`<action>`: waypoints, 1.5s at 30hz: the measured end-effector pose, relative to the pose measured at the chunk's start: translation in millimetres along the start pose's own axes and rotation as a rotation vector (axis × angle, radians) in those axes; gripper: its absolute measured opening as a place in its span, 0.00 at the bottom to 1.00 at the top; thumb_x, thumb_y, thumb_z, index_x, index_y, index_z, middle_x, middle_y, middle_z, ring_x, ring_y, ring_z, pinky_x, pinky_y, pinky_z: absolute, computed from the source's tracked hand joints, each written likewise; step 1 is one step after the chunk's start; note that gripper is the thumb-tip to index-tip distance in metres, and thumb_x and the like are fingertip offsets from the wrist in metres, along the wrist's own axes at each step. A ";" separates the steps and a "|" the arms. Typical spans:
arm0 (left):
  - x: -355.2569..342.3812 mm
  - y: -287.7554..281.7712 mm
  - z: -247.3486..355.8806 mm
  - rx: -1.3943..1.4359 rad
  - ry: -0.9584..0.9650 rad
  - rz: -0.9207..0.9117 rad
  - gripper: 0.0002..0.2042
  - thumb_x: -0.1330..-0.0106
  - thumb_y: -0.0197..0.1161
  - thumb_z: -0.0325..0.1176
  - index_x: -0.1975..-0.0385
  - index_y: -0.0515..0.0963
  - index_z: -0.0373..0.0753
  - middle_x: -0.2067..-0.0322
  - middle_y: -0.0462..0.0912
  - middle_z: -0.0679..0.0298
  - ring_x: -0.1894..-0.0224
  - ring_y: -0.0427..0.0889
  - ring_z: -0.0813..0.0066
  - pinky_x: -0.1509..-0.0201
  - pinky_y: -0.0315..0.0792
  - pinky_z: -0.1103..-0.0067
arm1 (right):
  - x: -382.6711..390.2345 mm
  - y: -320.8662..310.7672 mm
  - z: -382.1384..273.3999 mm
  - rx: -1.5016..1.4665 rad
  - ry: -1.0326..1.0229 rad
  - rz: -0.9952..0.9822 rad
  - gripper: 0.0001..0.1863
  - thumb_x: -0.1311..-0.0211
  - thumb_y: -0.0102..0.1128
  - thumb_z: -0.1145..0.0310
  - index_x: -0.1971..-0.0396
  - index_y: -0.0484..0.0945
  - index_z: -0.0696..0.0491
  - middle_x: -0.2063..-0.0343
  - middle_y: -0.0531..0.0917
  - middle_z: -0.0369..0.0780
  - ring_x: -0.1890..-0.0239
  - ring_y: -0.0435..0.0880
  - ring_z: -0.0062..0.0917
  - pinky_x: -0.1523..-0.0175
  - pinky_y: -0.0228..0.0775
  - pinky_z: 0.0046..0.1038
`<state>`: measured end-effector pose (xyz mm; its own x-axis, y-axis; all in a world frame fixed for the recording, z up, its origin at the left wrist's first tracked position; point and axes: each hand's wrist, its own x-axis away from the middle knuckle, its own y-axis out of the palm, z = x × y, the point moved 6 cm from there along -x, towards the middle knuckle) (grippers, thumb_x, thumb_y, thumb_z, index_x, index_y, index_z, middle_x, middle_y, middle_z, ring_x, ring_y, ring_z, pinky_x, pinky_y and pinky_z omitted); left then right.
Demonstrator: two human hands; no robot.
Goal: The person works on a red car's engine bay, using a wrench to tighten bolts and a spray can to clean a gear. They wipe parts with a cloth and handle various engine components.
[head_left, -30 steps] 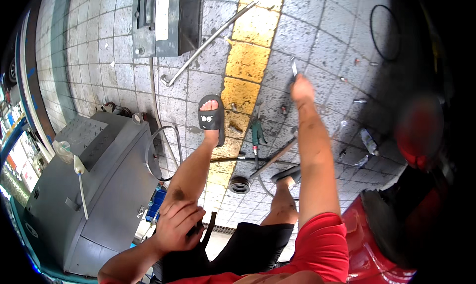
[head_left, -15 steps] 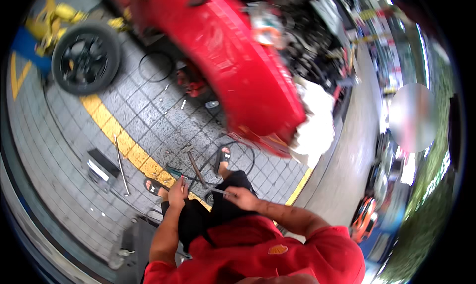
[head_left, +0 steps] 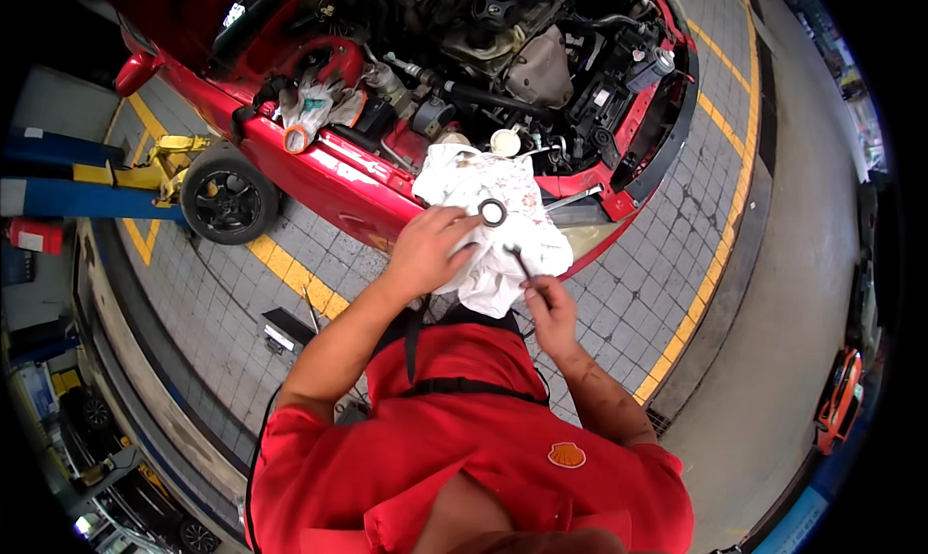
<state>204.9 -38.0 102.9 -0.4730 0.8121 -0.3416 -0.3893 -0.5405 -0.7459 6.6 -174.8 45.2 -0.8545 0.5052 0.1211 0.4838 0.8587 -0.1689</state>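
Observation:
My left hand is over the white cloth, fingers apart. Its fingertips reach the edge of a small black ring, which looks like a roll of tape; whether they touch is hard to tell. My right hand is closed round the lower end of a dark open-end spanner, whose jaw points up over the cloth. That cloth, marked with faint reddish prints, drapes over the front corner of the red car, beside the open engine bay.
A white plastic bag and an orange-edged roll rest on the fender. A pale round cap sits behind the cloth. To the left, a removed wheel stands by a blue and yellow lift arm. A dark flat box lies on the paving.
My view has swung up from the floor to the engine bay. Both hands have moved from low before my legs to above the cloth; my left fingers, closed before, are now spread.

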 end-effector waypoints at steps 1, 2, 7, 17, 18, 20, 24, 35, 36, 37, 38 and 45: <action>-18.0 15.9 9.0 -0.058 0.013 -0.088 0.17 0.46 0.73 0.33 0.55 0.83 0.40 0.58 0.80 0.61 0.53 0.79 0.60 0.50 0.75 0.68 | -11.0 -16.7 1.8 -0.008 0.018 0.034 0.05 0.30 0.57 0.76 0.59 0.79 0.58 0.73 0.77 0.30 0.73 0.69 0.10 0.68 0.61 0.16; -27.8 29.8 10.0 -0.144 -0.001 -0.129 0.16 0.46 0.73 0.33 0.57 0.83 0.40 0.59 0.79 0.61 0.54 0.78 0.60 0.50 0.74 0.68 | -18.1 -25.7 1.5 -0.071 0.037 0.058 0.05 0.29 0.57 0.75 0.58 0.79 0.58 0.73 0.77 0.29 0.73 0.69 0.10 0.68 0.61 0.16; -50.1 64.6 -1.6 -0.308 -0.012 -0.300 0.10 0.46 0.71 0.33 0.65 0.82 0.41 0.63 0.78 0.63 0.53 0.76 0.63 0.48 0.72 0.69 | -56.5 -60.3 4.2 -0.210 0.096 0.112 0.05 0.28 0.57 0.74 0.57 0.79 0.59 0.71 0.77 0.27 0.72 0.68 0.08 0.67 0.60 0.15; -17.4 -78.3 -55.7 0.575 -0.513 -0.168 0.11 0.42 0.75 0.29 0.68 0.77 0.36 0.66 0.75 0.68 0.64 0.73 0.78 0.61 0.68 0.80 | -162.5 -48.0 -4.4 -0.177 0.223 0.020 0.12 0.26 0.53 0.69 0.51 0.80 0.57 0.76 0.72 0.27 0.77 0.65 0.09 0.74 0.54 0.16; -6.1 -102.8 -70.5 0.406 -0.513 -0.189 0.13 0.45 0.76 0.26 0.66 0.76 0.33 0.63 0.78 0.63 0.61 0.77 0.73 0.54 0.71 0.78 | -179.7 -43.9 -4.7 -0.018 0.228 -0.012 0.12 0.27 0.53 0.70 0.51 0.80 0.58 0.77 0.73 0.29 0.76 0.67 0.11 0.71 0.58 0.19; 32.0 -143.6 -106.3 0.111 -0.716 -0.303 0.14 0.46 0.76 0.28 0.64 0.79 0.33 0.63 0.80 0.60 0.58 0.79 0.67 0.52 0.72 0.75 | -219.3 -39.6 8.8 0.215 0.235 -0.101 0.13 0.30 0.56 0.68 0.55 0.81 0.61 0.75 0.80 0.41 0.74 0.76 0.26 0.65 0.68 0.29; 49.7 -188.6 -136.1 -0.346 -0.750 -0.303 0.16 0.41 0.73 0.33 0.54 0.83 0.35 0.58 0.84 0.54 0.50 0.81 0.55 0.46 0.75 0.67 | -299.6 -11.1 10.3 0.566 0.233 -0.278 0.15 0.32 0.55 0.66 0.59 0.82 0.63 0.65 0.85 0.54 0.62 0.83 0.48 0.55 0.74 0.40; -162.0 62.7 -232.3 0.113 -0.502 -0.333 0.14 0.27 0.58 0.40 0.52 0.79 0.36 0.57 0.85 0.48 0.53 0.84 0.50 0.52 0.78 0.67 | -377.4 98.5 35.7 0.996 0.428 -0.358 0.15 0.36 0.52 0.67 0.56 0.82 0.59 0.54 0.86 0.54 0.49 0.85 0.49 0.43 0.78 0.43; -182.6 67.1 -236.5 0.144 -0.557 -0.303 0.14 0.27 0.59 0.40 0.53 0.79 0.37 0.59 0.85 0.49 0.55 0.84 0.50 0.53 0.78 0.66 | -377.8 97.7 40.9 0.978 0.450 -0.333 0.16 0.36 0.52 0.68 0.54 0.81 0.59 0.54 0.86 0.55 0.49 0.85 0.49 0.43 0.78 0.43; -201.8 61.5 -234.1 0.169 -0.619 -0.284 0.13 0.27 0.59 0.40 0.54 0.79 0.38 0.61 0.86 0.51 0.57 0.85 0.50 0.55 0.78 0.65 | -377.6 98.1 51.5 0.919 0.447 -0.297 0.15 0.37 0.52 0.68 0.57 0.81 0.60 0.56 0.86 0.56 0.50 0.86 0.49 0.43 0.77 0.43; -210.7 57.6 -235.6 0.192 -0.688 -0.273 0.12 0.28 0.60 0.40 0.55 0.80 0.39 0.63 0.87 0.52 0.60 0.85 0.50 0.57 0.78 0.65 | -377.3 100.0 51.6 0.889 0.450 -0.290 0.14 0.37 0.53 0.68 0.58 0.81 0.61 0.57 0.86 0.56 0.50 0.86 0.50 0.43 0.77 0.43; -294.9 90.0 -331.5 -0.029 -0.562 -0.480 0.14 0.35 0.56 0.34 0.62 0.85 0.33 0.60 0.85 0.43 0.54 0.83 0.42 0.49 0.77 0.58 | -391.4 122.7 112.8 0.540 0.407 0.173 0.13 0.37 0.55 0.70 0.59 0.82 0.62 0.55 0.85 0.55 0.50 0.84 0.47 0.40 0.74 0.41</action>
<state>571.4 -253.3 -53.1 -0.5920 0.7188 0.3645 -0.6380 -0.1416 -0.7569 379.1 -276.8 -133.3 -0.5839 0.7134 0.3875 0.3548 0.6535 -0.6686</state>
